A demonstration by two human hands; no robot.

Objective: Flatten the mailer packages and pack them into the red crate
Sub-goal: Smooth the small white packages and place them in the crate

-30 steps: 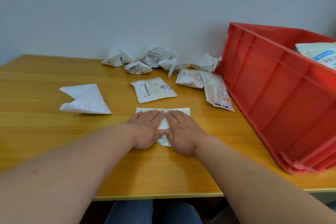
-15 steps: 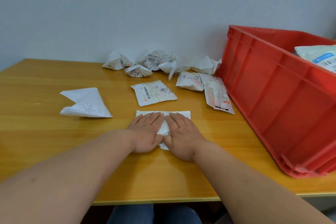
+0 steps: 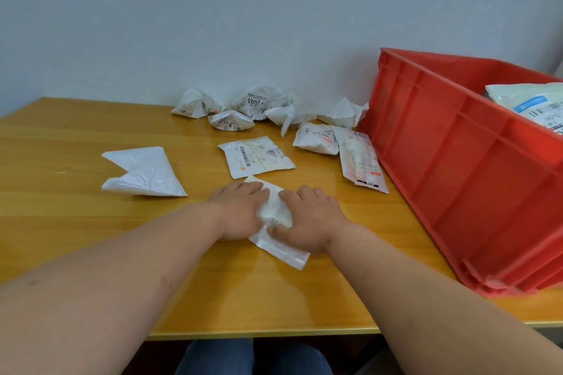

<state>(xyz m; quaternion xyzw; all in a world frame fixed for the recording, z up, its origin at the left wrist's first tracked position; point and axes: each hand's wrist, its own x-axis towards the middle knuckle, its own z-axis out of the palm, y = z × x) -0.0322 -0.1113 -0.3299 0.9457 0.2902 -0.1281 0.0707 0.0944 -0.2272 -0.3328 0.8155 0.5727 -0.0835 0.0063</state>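
Note:
A white mailer (image 3: pixel 275 210) lies skewed on the wooden table (image 3: pixel 61 222), one corner pointing toward the table's near edge. My left hand (image 3: pixel 240 210) grips its left side and my right hand (image 3: pixel 307 219) grips its right side, thumb on top. The mailer bulges up between the two hands. The red crate (image 3: pixel 457 161) stands to the right, with a flattened mailer (image 3: pixel 533 103) showing inside it.
A flat labelled mailer (image 3: pixel 256 157) lies just beyond my hands. A folded white mailer (image 3: pixel 143 176) sits to the left. A long mailer (image 3: pixel 361 161) and a crumpled one (image 3: pixel 316 141) lie beside the crate. Several crumpled mailers (image 3: pixel 256 103) are heaped by the wall.
Both hands were pressing flat on the mailer side by side. They have since moved apart and curled round it, and the mailer has turned diagonal and puffed up between them.

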